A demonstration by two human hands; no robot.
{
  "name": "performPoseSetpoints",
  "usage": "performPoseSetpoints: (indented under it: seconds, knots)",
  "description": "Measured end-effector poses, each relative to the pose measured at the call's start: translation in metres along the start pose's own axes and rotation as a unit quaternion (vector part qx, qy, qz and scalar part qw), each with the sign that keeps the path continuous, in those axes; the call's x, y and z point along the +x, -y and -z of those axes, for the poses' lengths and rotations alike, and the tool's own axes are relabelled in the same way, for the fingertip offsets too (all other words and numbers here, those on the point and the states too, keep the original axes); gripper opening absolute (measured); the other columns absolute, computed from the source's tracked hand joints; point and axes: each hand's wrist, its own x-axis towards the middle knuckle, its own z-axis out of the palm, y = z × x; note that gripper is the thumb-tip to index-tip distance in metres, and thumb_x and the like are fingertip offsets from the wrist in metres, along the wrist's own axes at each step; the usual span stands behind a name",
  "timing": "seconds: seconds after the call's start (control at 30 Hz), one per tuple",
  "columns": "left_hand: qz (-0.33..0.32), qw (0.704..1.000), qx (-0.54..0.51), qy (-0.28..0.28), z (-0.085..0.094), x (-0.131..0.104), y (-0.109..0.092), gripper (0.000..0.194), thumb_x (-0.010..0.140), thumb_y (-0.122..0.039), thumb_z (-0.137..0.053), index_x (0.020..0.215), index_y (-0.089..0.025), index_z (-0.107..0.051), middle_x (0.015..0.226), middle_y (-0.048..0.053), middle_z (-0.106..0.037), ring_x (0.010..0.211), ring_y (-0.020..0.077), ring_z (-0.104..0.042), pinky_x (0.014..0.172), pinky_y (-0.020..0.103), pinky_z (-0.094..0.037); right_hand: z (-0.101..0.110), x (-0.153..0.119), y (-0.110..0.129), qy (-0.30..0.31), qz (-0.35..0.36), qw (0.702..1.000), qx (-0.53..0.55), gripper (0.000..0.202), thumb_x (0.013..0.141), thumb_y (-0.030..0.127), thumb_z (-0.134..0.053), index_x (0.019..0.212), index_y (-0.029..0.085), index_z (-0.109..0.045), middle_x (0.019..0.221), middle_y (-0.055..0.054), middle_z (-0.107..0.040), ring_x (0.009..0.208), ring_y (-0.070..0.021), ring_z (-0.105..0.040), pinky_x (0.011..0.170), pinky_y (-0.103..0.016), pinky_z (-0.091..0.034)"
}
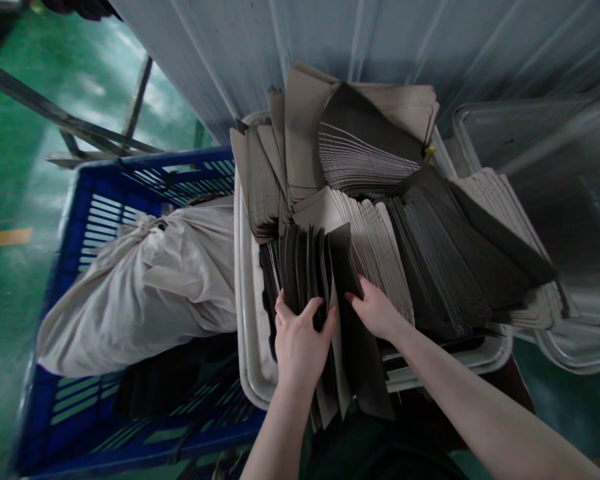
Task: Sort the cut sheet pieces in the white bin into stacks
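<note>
A white bin (249, 333) holds many stacks of thin, flat dark grey and beige sheets. My left hand (305, 330) spreads its fingers around the top of a bundle of dark sheets (300, 263) at the bin's front left. Just right of it, my right hand (375, 308) pinches the edge of a dark sheet (353, 333) that stands apart from the bundle. Beige sheets (375, 243) and more dark sheets (445, 253) lie behind and to the right. The lower part of the held bundle is partly hidden by my left hand.
On the left, a blue slatted crate (63, 320) holds a tied white cloth sack (155, 300). A grey ribbed wall (380, 40) rises behind the bin. At the right is a translucent tub (570, 200). A metal frame (65, 120) stands at the upper left.
</note>
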Motion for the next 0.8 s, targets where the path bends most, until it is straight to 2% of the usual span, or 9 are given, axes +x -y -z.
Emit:
performPoseSetpoints:
  seconds: [0.1,0.17,0.27,0.4,0.53,0.6,0.67,0.73,0.8]
  knots:
    - [-0.014,1.000,-0.027,-0.003,0.004,-0.001,0.000,0.047,0.085,-0.040,-0.049,0.132,-0.036,-0.044,0.144,0.009,-0.023,0.127,0.0309,-0.040,0.091,0.041,-0.047,0.001,-0.001,0.000,0.003,0.001,1.000,-0.007,0.032,0.086,0.028,-0.049,0.116,0.019,-0.054,0.102,-0.007,-0.066,0.095,-0.0216,-0.062,0.082,-0.036,-0.047]
    - [-0.031,0.999,-0.038,0.006,0.007,-0.001,-0.001,0.051,0.086,-0.032,-0.048,0.136,-0.038,-0.038,0.149,0.005,-0.014,0.132,0.0299,-0.035,0.094,0.040,-0.045,0.000,-0.001,0.001,0.007,0.000,1.000,-0.010,0.029,0.086,0.029,-0.048,0.112,0.019,-0.056,0.098,-0.007,-0.067,0.090,-0.0215,-0.062,0.079,-0.035,-0.048]
    - [-0.050,0.999,-0.012,0.016,0.010,0.000,-0.002,0.040,0.086,-0.027,-0.047,0.124,-0.038,-0.054,0.151,0.002,-0.007,0.132,0.0313,-0.034,0.101,0.043,-0.039,-0.004,0.000,0.004,0.003,0.001,1.000,-0.009,0.026,0.086,0.027,-0.048,0.108,0.018,-0.058,0.097,-0.007,-0.067,0.092,-0.0213,-0.062,0.081,-0.035,-0.047]
    - [-0.045,0.998,0.039,0.016,0.009,0.004,-0.001,0.033,0.085,-0.029,-0.048,0.115,-0.032,-0.062,0.148,0.009,-0.014,0.126,0.0338,-0.039,0.102,0.051,-0.033,-0.010,0.002,0.011,0.000,-0.002,1.000,0.008,0.026,0.086,0.025,-0.049,0.109,0.019,-0.058,0.100,-0.007,-0.067,0.095,-0.0213,-0.062,0.085,-0.035,-0.047]
    - [-0.042,0.998,0.036,0.034,0.008,0.007,-0.003,0.033,0.086,-0.030,-0.044,0.114,-0.029,-0.063,0.148,0.012,-0.014,0.118,0.0312,-0.046,0.095,0.046,-0.039,-0.017,0.001,0.019,0.014,0.016,0.997,0.068,0.034,0.090,0.041,-0.042,0.105,0.018,-0.063,0.100,-0.008,-0.068,0.098,-0.0227,-0.062,0.089,-0.037,-0.046]
    - [-0.032,0.999,0.039,0.019,0.008,0.007,-0.006,0.033,0.086,-0.037,-0.043,0.110,-0.027,-0.064,0.148,0.013,-0.013,0.117,0.0325,-0.046,0.093,0.046,-0.040,-0.021,0.000,0.020,0.051,0.005,0.988,0.142,0.048,0.092,0.052,-0.033,0.105,0.018,-0.064,0.098,-0.007,-0.068,0.097,-0.0230,-0.062,0.085,-0.037,-0.049]
    - [-0.013,0.999,0.040,0.001,0.007,0.007,-0.009,0.040,0.083,-0.050,-0.046,0.107,-0.025,-0.066,0.148,0.014,-0.012,0.118,0.0351,-0.044,0.092,0.047,-0.040,-0.025,-0.002,0.016,0.089,-0.025,0.972,0.214,0.055,0.092,0.055,-0.026,0.110,0.018,-0.063,0.097,-0.008,-0.069,0.093,-0.0227,-0.064,0.077,-0.037,-0.052]
    - [0.001,0.999,0.041,-0.011,0.007,0.007,-0.011,0.046,0.079,-0.058,-0.048,0.104,-0.024,-0.067,0.147,0.014,-0.013,0.119,0.0370,-0.042,0.091,0.047,-0.040,-0.025,-0.003,0.011,0.105,-0.034,0.968,0.227,0.051,0.093,0.051,-0.029,0.113,0.018,-0.062,0.100,-0.008,-0.068,0.092,-0.0219,-0.064,0.075,-0.036,-0.053]
    - [0.002,0.999,0.043,-0.020,0.005,0.007,-0.011,0.044,0.080,-0.057,-0.047,0.102,-0.024,-0.067,0.146,0.014,-0.015,0.118,0.0362,-0.043,0.091,0.047,-0.041,-0.020,-0.003,0.007,0.107,-0.001,0.980,0.166,0.039,0.092,0.042,-0.038,0.111,0.020,-0.063,0.102,-0.007,-0.068,0.094,-0.0208,-0.063,0.080,-0.035,-0.052]
